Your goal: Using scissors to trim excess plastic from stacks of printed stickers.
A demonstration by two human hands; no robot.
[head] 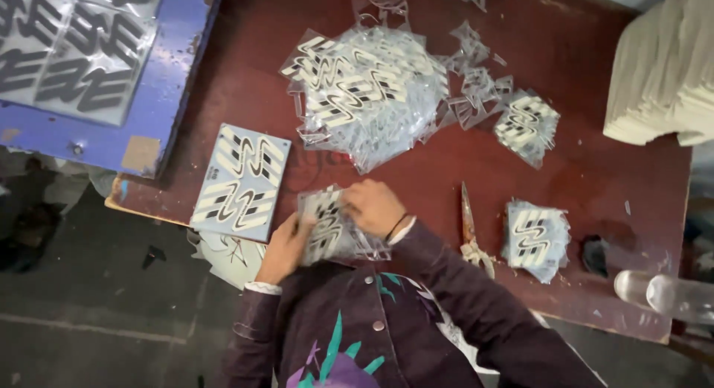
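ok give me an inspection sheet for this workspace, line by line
surface: dark red table, worn, specks of scrap on it
job's things: clear film piece with a wavy black and white pattern, held over the table's near edge
clutter: big heap of the same film pieces; two small stacks; pale blue patterned card; scissors; clear bottle; white sheet stack
hands: left hand and right hand both grip the film piece
cables: nothing seen
surroundings: blue board with patterned sheets to the left; dark floor below
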